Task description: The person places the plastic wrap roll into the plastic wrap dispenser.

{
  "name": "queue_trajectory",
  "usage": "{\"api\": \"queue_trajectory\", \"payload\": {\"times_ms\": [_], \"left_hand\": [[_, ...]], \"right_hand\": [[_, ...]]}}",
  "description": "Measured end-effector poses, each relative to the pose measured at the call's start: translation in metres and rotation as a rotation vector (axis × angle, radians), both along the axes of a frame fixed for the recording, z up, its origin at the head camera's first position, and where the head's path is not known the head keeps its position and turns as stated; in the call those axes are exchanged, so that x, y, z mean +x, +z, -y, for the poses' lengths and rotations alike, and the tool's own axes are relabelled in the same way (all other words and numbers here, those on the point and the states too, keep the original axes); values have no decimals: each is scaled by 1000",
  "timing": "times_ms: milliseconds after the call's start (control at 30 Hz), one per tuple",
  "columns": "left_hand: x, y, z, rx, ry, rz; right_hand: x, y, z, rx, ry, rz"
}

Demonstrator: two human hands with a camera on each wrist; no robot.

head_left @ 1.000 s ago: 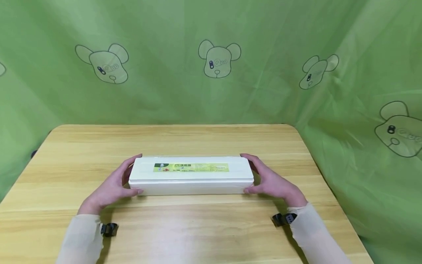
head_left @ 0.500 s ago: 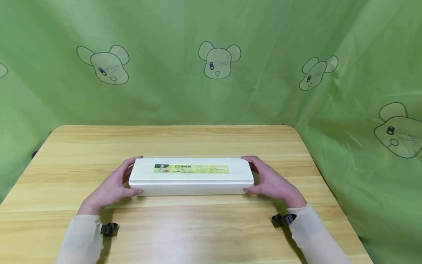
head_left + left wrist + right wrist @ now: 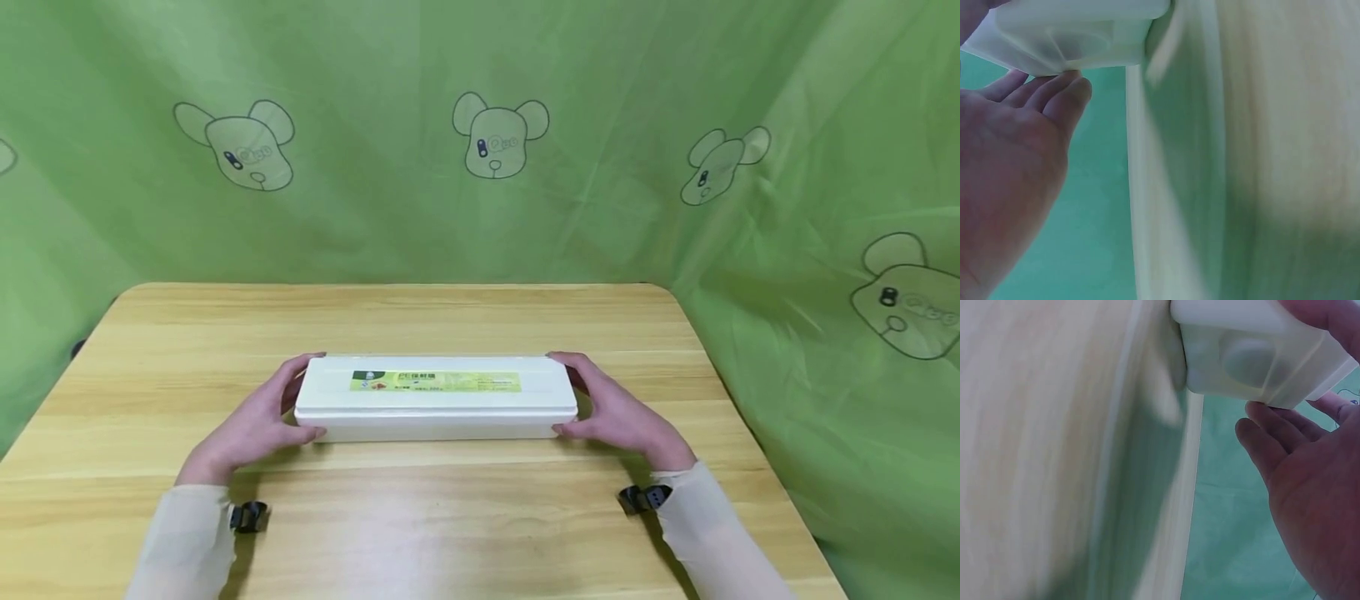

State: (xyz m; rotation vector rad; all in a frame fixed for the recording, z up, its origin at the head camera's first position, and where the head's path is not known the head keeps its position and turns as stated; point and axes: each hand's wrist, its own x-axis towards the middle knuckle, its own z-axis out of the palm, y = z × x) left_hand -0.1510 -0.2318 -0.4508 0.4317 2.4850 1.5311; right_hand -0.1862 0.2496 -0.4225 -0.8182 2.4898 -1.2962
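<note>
A long white cling film box (image 3: 442,427) with a yellow-green label (image 3: 435,382) lies across the middle of the table, its lid down. My left hand (image 3: 258,423) grips its left end, thumb on the near side and fingers round the far side. At the other end my right hand (image 3: 618,419) holds it the same way. In the left wrist view, the fingertips touch the box's translucent end (image 3: 1079,44). The right wrist view has a round shape behind the box's end wall (image 3: 1235,362). What lies inside the box is otherwise hidden.
The wooden table (image 3: 465,517) extends around the box on every side. Green cloth (image 3: 375,225) printed with bear heads hangs behind the table and along its right side. Each wrist wears a black camera strap (image 3: 250,517).
</note>
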Motion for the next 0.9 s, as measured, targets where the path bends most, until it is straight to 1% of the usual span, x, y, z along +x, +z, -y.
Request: {"api": "queue_trajectory", "payload": {"times_ms": [100, 233, 367, 500, 633, 733, 900], "left_hand": [[0, 0, 1, 19, -13, 5], [0, 0, 2, 46, -28, 7], [-1, 0, 2, 51, -33, 0], [0, 0, 3, 30, -27, -6], [1, 0, 3, 18, -31, -14], [1, 0, 2, 22, -33, -12], [2, 0, 3, 35, -31, -11]], "right_hand": [[2, 5, 2, -17, 12, 28], [-3, -5, -3, 4, -7, 23], [-9, -15, -9, 47, -22, -29], [-11, -18, -10, 73, -15, -100], [-10, -18, -9, 78, -15, -134], [-10, -17, -9, 75, -14, -118], [-10, -17, -7, 59, -25, -49]]}}
